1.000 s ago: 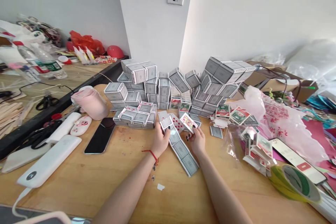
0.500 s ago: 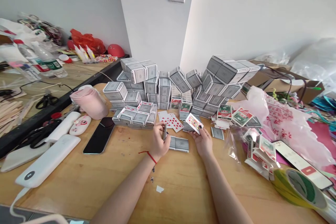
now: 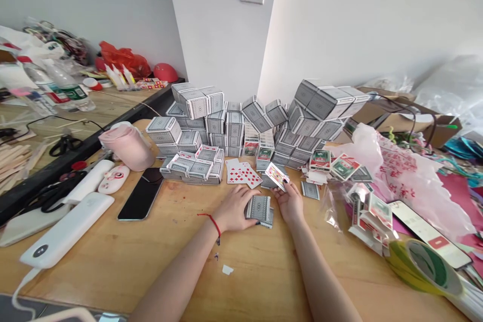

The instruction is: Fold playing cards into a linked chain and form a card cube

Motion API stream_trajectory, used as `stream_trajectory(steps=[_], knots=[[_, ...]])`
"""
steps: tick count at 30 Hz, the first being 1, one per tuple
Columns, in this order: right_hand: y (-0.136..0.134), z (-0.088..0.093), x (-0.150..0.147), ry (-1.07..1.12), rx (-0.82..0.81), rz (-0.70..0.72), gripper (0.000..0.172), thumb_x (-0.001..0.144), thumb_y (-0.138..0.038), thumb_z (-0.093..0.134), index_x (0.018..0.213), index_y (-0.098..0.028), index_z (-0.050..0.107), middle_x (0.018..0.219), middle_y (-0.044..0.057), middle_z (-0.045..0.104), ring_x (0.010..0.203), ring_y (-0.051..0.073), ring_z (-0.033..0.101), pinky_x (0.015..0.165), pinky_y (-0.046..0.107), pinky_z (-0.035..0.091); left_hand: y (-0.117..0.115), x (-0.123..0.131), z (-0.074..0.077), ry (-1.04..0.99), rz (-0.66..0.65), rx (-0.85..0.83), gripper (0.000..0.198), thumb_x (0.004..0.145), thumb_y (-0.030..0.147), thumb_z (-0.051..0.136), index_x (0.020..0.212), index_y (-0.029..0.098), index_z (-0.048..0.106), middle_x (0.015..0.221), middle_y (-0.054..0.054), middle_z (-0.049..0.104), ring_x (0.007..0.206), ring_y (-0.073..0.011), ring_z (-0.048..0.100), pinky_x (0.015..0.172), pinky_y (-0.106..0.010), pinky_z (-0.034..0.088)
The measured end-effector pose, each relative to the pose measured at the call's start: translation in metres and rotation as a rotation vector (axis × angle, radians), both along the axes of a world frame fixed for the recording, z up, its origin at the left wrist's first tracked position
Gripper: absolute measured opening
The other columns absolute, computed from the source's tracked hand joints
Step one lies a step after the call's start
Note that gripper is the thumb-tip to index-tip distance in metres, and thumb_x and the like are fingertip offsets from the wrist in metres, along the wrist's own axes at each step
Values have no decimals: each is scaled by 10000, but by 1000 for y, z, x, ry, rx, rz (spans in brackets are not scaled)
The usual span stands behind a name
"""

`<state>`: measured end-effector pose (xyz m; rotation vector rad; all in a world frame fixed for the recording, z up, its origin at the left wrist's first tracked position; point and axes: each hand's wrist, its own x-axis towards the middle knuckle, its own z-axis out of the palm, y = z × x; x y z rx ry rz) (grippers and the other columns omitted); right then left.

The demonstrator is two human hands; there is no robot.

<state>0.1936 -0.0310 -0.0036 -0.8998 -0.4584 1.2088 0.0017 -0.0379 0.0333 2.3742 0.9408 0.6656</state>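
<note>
On the table (image 3: 151,261), left hand (image 3: 234,210) lies flat and unclenched, fingertips on the face-down card pile (image 3: 261,207) at its 3 o'clock. Right hand (image 3: 292,205) pinches a face-up card (image 3: 276,176) at its 11 o'clock. Fanned red cards (image 3: 243,175) lie at 11 o'clock of the pile, apart from it.

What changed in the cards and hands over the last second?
The long spread of face-down cards was gathered into a short pile; the left hand came down flat against it. The right hand kept its face card; the boxes stayed.
</note>
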Motion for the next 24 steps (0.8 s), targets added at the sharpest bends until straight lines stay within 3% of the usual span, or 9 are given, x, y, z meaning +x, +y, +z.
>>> stream_trajectory(steps=[5,10,13,16,20,24], knots=[[0,-2,0,-6,10,-14,218,634,-265,675,717,-197,486,543,-52,573,513,103,576,631,308,547,2,-2,-4,-23,14,-2,682,526,288,741,1141,241,449,1085,-69,512,1006,-265,476,889,-408,370],[-1,-2,2,-106,12,-79,316,622,-322,693,805,-207,463,683,-5,659,512,122,611,510,263,521,6,-4,-6,-45,52,-20,791,505,332,771,1203,256,407,1153,-78,504,1049,-274,487,900,-417,382],[-2,-2,3,-137,28,-112,353,594,-309,713,819,-214,457,608,-41,629,476,126,600,461,247,497,8,-6,-8,-83,75,-28,724,537,317,758,1181,256,432,1170,-74,520,1085,-268,475,932,-422,365],[-2,-4,5,-142,35,-111,332,586,-297,706,825,-198,499,532,-57,582,434,108,562,397,199,434,12,-8,-15,-200,184,-46,647,579,306,728,1159,230,449,1157,-80,533,1083,-251,487,934,-408,376],[-2,-7,7,-179,25,-97,304,596,-312,694,826,-164,561,506,-44,566,396,79,497,345,169,351,17,-10,-25,-353,364,-112,684,588,322,718,1187,185,417,1164,-111,526,1083,-255,496,920,-408,393],[-4,-8,6,-245,2,-67,327,587,-342,703,825,-150,586,476,-41,550,372,74,451,335,175,317,20,-11,-29,-365,369,-125,671,583,324,722,1171,179,434,1140,-111,542,1065,-257,509,909,-411,407]])
